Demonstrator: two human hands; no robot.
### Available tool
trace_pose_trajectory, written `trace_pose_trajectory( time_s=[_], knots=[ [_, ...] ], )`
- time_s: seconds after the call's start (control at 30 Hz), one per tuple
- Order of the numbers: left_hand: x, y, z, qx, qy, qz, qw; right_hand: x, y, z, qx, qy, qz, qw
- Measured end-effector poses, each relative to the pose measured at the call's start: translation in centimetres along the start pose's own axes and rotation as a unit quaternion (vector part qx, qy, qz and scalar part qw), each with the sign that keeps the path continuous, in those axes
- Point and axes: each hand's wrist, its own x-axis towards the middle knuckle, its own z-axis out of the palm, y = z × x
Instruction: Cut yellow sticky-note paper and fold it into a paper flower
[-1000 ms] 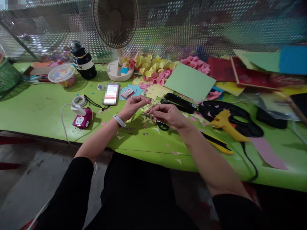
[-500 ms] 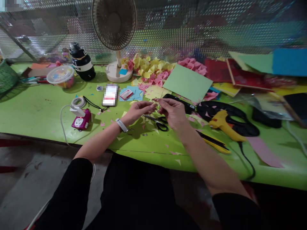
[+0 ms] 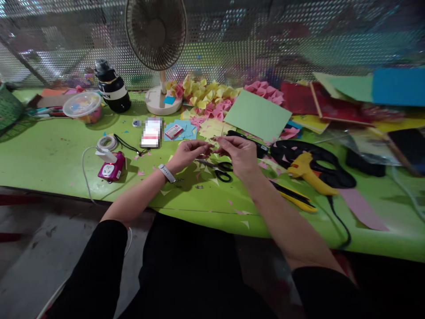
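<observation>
Left hand [image 3: 187, 153] and right hand [image 3: 239, 155] met over the table [image 3: 49, 150]. Fingertips of both were pressed together, pinching a small yellow paper [image 3: 214, 143] between them. The paper was held just above the scissors [image 3: 219, 169], which lay among scraps [image 3: 165, 192].

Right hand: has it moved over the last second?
Yes. The right hand has shifted off the black-handled scissors, toward the far side of the table, and now meets the left hand at a small paper piece.

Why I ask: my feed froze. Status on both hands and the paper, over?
Left hand and right hand both pinching small paper piece above green table. Black scissors lie under the hands, untouched. Paper scraps around; nothing blocking.
</observation>
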Motion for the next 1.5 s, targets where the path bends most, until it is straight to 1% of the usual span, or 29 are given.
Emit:
trace_pose_trajectory(
  time_s=[0.1,0.2,0.33,0.4,0.47,0.53,0.67,0.77,0.93,1.07,1.37,1.5],
  knots=[
    [0.2,-0.1,-0.1,-0.006,0.026,0.012,1.000,-0.1,-0.3,-0.3,-0.049,0.001,-0.041,0.998],
    [0.4,-0.1,-0.3,-0.013,0.049,0.032,0.998,-0.5,-0.9,-0.5,-0.132,-0.005,-0.115,0.985],
    [0.5,0.0,-0.4,-0.015,0.049,0.043,0.998,-0.8,-1.3,-0.6,-0.256,-0.048,-0.213,0.942],
    [0.5,0.0,-0.4,-0.017,0.047,0.052,0.997,-0.8,-1.1,-0.5,-0.299,-0.056,-0.245,0.921],
    [0.4,0.1,-0.3,-0.020,0.044,0.059,0.997,-0.7,-0.9,-0.4,-0.323,-0.053,-0.264,0.907],
    [0.3,0.2,-0.2,-0.021,0.039,0.062,0.997,-0.6,-0.5,-0.4,-0.333,-0.057,-0.267,0.903],
    [0.2,0.2,-0.2,-0.020,0.031,0.057,0.998,-0.3,0.0,-0.5,-0.321,-0.088,-0.249,0.910],
    [0.2,0.1,-0.4,-0.007,0.025,0.058,0.998,-0.2,0.1,-0.7,-0.309,-0.097,-0.252,0.912],
    [0.2,0.0,-0.7,0.009,0.022,0.062,0.998,-0.2,-0.1,-0.7,-0.315,-0.116,-0.267,0.903],
    [0.1,0.1,-0.6,0.007,0.018,0.075,0.997,-0.2,-0.3,-0.8,-0.318,-0.120,-0.277,0.899],
    [-0.2,0.5,-0.2,0.014,0.035,0.061,0.997,-0.1,-0.4,-1.0,-0.309,-0.151,-0.275,0.898],
    [-0.3,0.6,0.0,0.005,0.048,0.065,0.997,0.0,-0.5,-1.0,-0.293,-0.165,-0.267,0.903]
  ],
)
